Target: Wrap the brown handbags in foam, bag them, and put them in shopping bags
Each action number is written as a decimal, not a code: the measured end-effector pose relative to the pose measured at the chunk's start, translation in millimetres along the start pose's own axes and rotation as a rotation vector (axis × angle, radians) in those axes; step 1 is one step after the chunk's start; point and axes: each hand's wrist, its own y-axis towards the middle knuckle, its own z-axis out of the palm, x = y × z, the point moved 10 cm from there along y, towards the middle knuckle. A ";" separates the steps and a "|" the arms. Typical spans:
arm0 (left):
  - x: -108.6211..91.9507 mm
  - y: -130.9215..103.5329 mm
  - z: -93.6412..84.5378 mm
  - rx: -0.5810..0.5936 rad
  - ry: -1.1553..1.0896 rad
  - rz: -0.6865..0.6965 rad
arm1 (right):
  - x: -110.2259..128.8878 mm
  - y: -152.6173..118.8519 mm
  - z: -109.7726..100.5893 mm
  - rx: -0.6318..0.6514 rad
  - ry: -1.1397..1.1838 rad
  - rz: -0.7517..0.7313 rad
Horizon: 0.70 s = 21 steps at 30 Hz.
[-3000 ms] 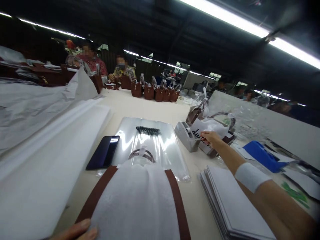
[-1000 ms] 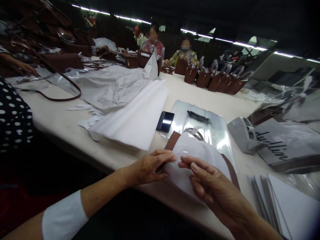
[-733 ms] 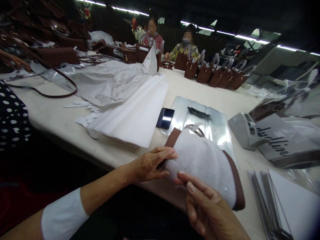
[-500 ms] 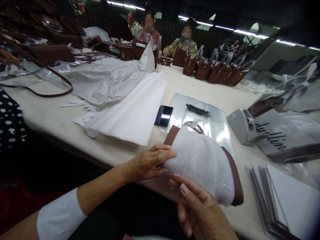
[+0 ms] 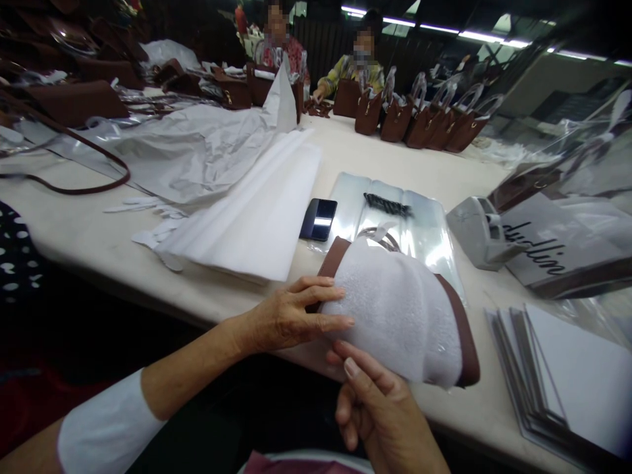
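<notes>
A brown bag point(image 5: 338, 255) lies at the table's front edge, wrapped round its middle in white foam sheet point(image 5: 390, 306). My left hand point(image 5: 291, 315) rests on the bag's left end, fingers spread over the foam and holding nothing. Just below the wrap's lower left edge is my right hand point(image 5: 378, 401), thumb and forefinger brought together; whatever they pinch is too small to make out. Behind the bag, clear plastic sleeves point(image 5: 429, 227) lie flat under a black twisted bundle point(image 5: 388, 205), with a phone point(image 5: 318, 220) to their left.
White foam sheets point(image 5: 251, 224) and crumpled paper point(image 5: 197, 148) cover the left. A tape dispenser point(image 5: 476, 234) and grey boards point(image 5: 567, 375) are at the right. Brown handbags point(image 5: 395, 122) line the back, near two seated people. A polka-dot sleeve point(image 5: 17, 257) shows at far left.
The view has shifted slightly. My left forefinger and middle finger have spread further apart on the foam. My right hand stays near the wrap's lower edge, still pinched.
</notes>
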 end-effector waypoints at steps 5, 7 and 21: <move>-2.7 2.0 0.8 0.029 0.032 0.020 | -6.8 6.7 -6.6 -0.077 0.068 0.027; -2.7 1.3 2.6 0.037 0.030 0.015 | -10.8 11.3 -8.7 -0.094 0.093 0.035; -8.2 2.4 8.1 0.078 0.061 0.001 | -21.0 27.4 -10.0 -0.140 0.121 -0.028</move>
